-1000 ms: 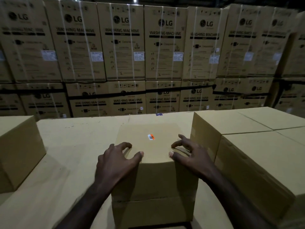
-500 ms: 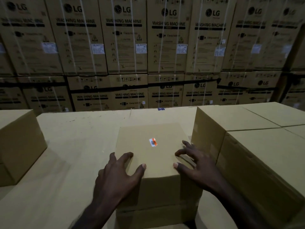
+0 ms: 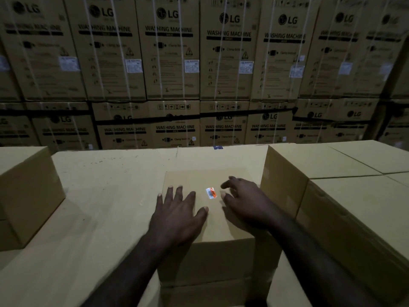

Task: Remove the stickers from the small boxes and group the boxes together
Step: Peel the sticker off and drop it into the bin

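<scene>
Right now both hands lie on top of a small brown box (image 3: 212,220) that stands at the near edge of the broad cardboard surface (image 3: 110,185) serving as a worktop. The left hand (image 3: 177,216) rests flat on the lid with its fingers spread, toward the lid's left edge. The right hand (image 3: 245,202) hovers or rests lightly toward the right edge, its fingers loosely curled and apart, gripping nothing. Between the two hands, near the middle of the lid, sits a small white and orange sticker (image 3: 211,193) with a barcode, just beside the right hand's thumb tip. A group of plain boxes (image 3: 345,196) stands against the right edge, close to the small box. Another plain box (image 3: 24,191) sits at the left edge, well apart. Behind the far edge rises a wall of strapped washing machine cartons (image 3: 168,52).
</scene>
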Demonstrator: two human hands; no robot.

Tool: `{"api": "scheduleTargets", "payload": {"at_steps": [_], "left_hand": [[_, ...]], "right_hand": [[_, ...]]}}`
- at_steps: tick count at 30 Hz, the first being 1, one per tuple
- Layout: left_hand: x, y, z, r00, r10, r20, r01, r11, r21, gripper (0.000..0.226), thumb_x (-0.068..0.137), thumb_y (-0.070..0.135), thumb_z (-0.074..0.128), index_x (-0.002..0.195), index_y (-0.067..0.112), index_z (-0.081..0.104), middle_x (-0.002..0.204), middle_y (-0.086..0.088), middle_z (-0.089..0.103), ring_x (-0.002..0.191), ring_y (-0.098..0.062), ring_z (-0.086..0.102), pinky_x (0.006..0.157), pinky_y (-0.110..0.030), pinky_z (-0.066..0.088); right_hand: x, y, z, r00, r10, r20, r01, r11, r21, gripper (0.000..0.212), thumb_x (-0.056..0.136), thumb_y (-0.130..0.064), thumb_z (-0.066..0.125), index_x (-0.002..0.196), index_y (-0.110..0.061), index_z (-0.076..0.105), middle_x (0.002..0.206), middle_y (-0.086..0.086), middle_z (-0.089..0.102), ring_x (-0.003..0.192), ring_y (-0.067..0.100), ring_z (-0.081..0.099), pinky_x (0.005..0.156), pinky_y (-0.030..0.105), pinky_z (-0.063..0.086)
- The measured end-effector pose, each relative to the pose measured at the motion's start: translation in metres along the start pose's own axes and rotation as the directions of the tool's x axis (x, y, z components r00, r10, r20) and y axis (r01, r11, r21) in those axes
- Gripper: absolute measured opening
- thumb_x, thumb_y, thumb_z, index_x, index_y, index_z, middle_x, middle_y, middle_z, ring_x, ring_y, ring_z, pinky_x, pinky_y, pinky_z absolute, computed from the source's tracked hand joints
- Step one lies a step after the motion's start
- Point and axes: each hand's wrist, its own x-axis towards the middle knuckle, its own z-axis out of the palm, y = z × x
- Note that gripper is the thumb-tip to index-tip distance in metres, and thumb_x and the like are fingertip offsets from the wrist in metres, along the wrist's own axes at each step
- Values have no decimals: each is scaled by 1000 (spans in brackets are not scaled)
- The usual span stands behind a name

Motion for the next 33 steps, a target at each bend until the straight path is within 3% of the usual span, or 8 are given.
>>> {"api": "scheduleTargets", "payload": {"at_steps": [2,6,13,19,24,27,33], "left_hand": [[2,0,4,1000,6,11,-6,1000,-12,69,95,64,21,153,29,10,162,-7,1,149,-28,-6,119,-50,-3],[1,-1,8,1000,21,11,-21,1000,-19,70,95,64,17,154,28,4,162,-8,-2,149,-25,-5,119,-46,-4],[-1,-1,9,1000,27,8,-27,999,-22,70,95,64,16,154,28,3,162,-7,-4,149,-25,-6,118,-43,-3],[-2,0,9,1000,21,1,-21,1000,-23,71,95,65,16,154,29,2,162,-6,-5,149,-24,-7,118,-43,-3],[-3,0,8,1000,21,4,-21,1000,-21,70,95,64,16,154,30,2,162,-6,-6,149,-24,-7,118,-44,-3],[-3,1,7,1000,23,2,-23,999,-23,70,95,64,16,154,29,2,162,-6,-6,149,-24,-7,118,-43,-3],[-4,1,7,1000,23,2,-23,999,-23,69,95,63,16,154,29,2,162,-6,-5,149,-24,-6,118,-43,-4]], "right_hand": [[11,-5,6,999,31,36,-32,999,30,40,98,-25,50,137,-17,50,139,3,54,121,18,52,93,29,46],[26,-9,10,996,40,78,-38,999,-36,39,98,-16,48,136,-11,52,137,10,54,123,23,50,101,36,45],[33,-5,14,995,-3,103,6,999,-34,41,100,-13,42,140,-15,50,154,10,35,139,25,38,111,36,32],[35,-1,16,998,-3,70,-2,998,59,37,97,-10,47,130,-19,60,154,7,37,138,25,39,111,40,36],[37,-1,19,999,28,-39,-21,987,158,26,92,-19,58,116,-18,69,124,2,65,113,17,58,89,28,46],[40,-2,23,996,37,-85,-23,985,169,19,88,-24,65,105,-19,72,107,-2,70,99,12,61,77,26,44],[45,-3,27,989,37,-144,-18,991,135,11,91,-16,60,94,-15,71,97,1,71,91,14,62,79,30,51]]}}
